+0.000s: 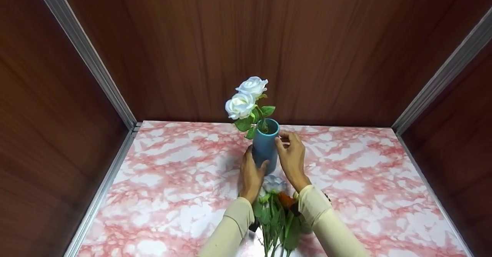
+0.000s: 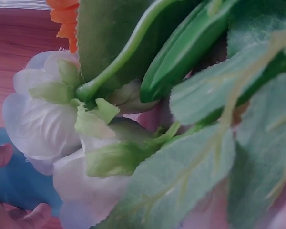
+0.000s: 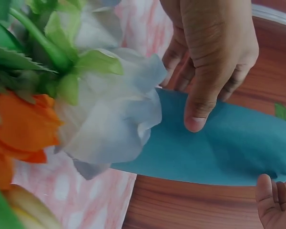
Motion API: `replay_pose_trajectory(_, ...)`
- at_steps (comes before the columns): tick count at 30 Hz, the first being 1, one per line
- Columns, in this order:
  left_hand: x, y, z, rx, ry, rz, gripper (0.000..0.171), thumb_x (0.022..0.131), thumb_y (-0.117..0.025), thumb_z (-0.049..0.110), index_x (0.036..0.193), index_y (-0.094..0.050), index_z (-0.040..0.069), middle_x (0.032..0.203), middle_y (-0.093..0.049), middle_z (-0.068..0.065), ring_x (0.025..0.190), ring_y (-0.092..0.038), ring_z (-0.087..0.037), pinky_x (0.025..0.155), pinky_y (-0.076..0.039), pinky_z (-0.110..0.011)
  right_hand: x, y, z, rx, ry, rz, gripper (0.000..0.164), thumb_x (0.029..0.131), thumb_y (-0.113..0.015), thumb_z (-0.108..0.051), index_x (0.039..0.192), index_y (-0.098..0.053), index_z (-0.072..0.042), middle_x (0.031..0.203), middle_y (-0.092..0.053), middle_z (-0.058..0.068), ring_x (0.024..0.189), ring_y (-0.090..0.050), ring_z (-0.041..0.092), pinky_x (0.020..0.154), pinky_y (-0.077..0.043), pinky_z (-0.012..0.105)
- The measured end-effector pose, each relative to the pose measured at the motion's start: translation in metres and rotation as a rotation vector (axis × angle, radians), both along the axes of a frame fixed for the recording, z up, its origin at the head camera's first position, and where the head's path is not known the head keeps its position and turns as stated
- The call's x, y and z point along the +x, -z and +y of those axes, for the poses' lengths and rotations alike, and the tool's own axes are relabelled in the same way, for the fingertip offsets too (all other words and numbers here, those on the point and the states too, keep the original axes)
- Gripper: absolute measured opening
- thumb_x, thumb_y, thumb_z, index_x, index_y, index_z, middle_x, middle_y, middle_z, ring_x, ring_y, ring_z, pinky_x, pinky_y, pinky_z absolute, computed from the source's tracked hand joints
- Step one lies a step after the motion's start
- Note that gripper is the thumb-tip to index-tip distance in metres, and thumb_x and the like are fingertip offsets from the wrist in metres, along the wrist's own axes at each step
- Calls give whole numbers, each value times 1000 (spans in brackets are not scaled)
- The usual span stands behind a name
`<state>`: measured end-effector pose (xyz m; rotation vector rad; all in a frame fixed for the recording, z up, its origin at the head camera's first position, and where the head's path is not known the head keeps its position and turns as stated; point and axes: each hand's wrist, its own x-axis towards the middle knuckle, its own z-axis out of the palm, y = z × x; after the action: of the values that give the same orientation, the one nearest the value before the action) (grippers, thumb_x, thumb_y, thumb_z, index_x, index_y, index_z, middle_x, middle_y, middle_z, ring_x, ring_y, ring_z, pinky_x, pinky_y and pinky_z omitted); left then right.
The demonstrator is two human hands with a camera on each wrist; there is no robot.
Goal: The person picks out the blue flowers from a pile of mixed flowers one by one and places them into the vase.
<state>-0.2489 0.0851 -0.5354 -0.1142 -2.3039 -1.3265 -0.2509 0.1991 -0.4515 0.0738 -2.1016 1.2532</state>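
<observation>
A blue vase [image 1: 265, 149] stands near the back of the table, with two white roses [image 1: 241, 104] and their green leaves leaning out to its left. My left hand [image 1: 252, 175] grips its lower body, thumb across the near side; the right wrist view shows this thumb [image 3: 200, 109] on the blue surface. Up by the rim, my right hand [image 1: 293, 155] has its fingertips at the vase's right side, fingers loosely bent. Closer to me, between the forearms, lies a bunch of artificial flowers with a white bloom [image 1: 274, 184], an orange one [image 1: 286, 201] and long green stems.
The table top [image 1: 184, 180] has a red and white marbled pattern. Dark wood panels [image 1: 230, 49] rise behind it and at both sides, joined by metal corner strips [image 1: 92, 60]. Leaves [image 2: 181, 167] of the loose bunch fill much of the left wrist view.
</observation>
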Motion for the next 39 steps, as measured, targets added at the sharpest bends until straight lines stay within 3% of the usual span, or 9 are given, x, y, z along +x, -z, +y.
replay_pose_trajectory(11, 6, -2, -2, 12, 5, -9, 72, 73, -73, 27, 133, -40, 6, 126, -50, -12, 113, -49, -25, 94, -37, -40, 17, 10, 4, 30, -29, -51, 16, 81, -64, -13, 94, -64, -5, 87, -61, 3, 79, -60, 13, 68, -51, 34)
replay_pose_trajectory(20, 15, 1, -10, 16, -5, -1, 69, 73, -74, 22, 131, -41, 4, 127, -49, -12, 114, -48, -25, 94, -37, -37, 42, 32, 2, 38, -76, -140, 17, 79, -65, -8, 94, -64, -1, 86, -62, 4, 76, -62, 15, 67, -51, 33)
replay_pose_trajectory(28, 21, 1, -12, 37, 4, 8, 69, 72, -74, 22, 130, -42, 4, 126, -50, -10, 111, -50, -26, 92, -39, -38, 61, 45, -1, 71, -123, -153, 15, 78, -64, -6, 93, -64, -3, 87, -64, 5, 77, -63, 16, 66, -51, 28)
replay_pose_trajectory(39, 30, -2, -20, 51, -6, 1, 65, 71, -75, 21, 127, -45, 4, 119, -54, -12, 107, -52, -24, 89, -40, -37, 86, 57, -10, 125, -145, -285, 13, 76, -67, -8, 89, -65, -6, 84, -64, 1, 74, -63, 11, 63, -50, 27)
